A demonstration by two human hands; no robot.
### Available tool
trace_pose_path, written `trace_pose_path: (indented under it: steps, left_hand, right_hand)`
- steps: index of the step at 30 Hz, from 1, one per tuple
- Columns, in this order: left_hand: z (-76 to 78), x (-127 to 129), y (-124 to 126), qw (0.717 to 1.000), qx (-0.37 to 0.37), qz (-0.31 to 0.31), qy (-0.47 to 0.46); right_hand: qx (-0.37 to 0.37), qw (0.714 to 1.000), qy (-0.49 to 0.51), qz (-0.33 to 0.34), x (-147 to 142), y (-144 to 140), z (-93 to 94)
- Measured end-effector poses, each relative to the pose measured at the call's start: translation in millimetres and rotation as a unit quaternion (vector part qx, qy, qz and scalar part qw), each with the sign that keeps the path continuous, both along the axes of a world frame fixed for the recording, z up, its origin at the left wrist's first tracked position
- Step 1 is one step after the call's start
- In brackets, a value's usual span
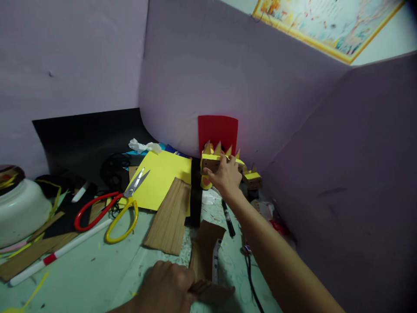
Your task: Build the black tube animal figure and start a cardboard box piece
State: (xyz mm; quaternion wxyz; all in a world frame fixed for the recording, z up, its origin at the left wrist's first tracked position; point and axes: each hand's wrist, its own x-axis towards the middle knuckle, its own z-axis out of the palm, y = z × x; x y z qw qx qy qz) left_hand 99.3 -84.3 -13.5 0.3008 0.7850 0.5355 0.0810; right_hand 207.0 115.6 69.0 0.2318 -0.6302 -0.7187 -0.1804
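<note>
My left hand [171,282] is closed at the bottom of the view, its fingers gripping a bent piece of brown cardboard [205,248]. A white strip with dark marks [215,261] lies along that piece. Farther off, my right hand [227,176] reaches forward with thumb and fingers around a brown cardboard piece with yellow edging and pointed spikes [211,161]. A smaller piece of the same look [253,178] sits just to its right. Between the hands, a flat cardboard piece [169,217] rests partly over a yellow sheet [163,169].
Scissors with red and yellow handles [125,198] lie partly open on the sheet. A white stick with a red band [65,250], a black pen [228,219] and a dark cable [250,278] are on the green table [97,274]. A white pot [21,213] stands left; walls enclose the back.
</note>
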Motion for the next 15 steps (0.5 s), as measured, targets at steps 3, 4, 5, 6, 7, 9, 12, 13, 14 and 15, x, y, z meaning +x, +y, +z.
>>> trace_pose_path:
  steps: [3,4,5,6,7,9,12,13,14,15]
  left_hand:
    - [4.7,1,-1,1.0,0.004,0.005,0.026]
    - [6.1,1,-2,0.999,0.004,0.005,0.031]
    - [7.0,2,-2,0.999,0.005,0.005,0.036]
    - [7.3,2,-2,0.999,0.006,0.004,0.04]
    - [7.1,2,-2,0.999,0.008,0.001,0.043]
    - [5.6,1,-2,0.999,0.017,-0.004,0.038]
    - [3.6,0,-2,0.999,0.022,-0.004,0.033]
    - [3.4,0,-2,0.999,0.019,-0.004,0.037]
    - [3.5,0,-2,0.999,0.016,-0.004,0.042]
    - [3.9,0,-3,0.999,0.014,-0.005,0.046]
  right_hand:
    - [0.0,1.0,-0.017,0.004,2,-2,-0.2]
    - [-0.005,1.0,-0.027,0.005,3,-2,-1.0]
    - [-0.014,0.999,-0.036,0.007,3,-3,-2.1]
    - [-0.03,0.999,-0.043,0.008,2,-3,-3.5]
    - [-0.05,0.998,-0.046,0.008,1,-3,-5.1]
    - [-0.092,0.995,-0.044,0.007,-1,-2,-8.8]
    - [-0.143,0.989,-0.029,-0.007,-2,1,-12.9]
    - [-0.156,0.987,-0.024,-0.013,1,2,-12.6]
    - [-0.17,0.985,-0.018,-0.021,6,4,-11.1]
    - [-0.182,0.983,-0.012,-0.031,13,6,-7.9]
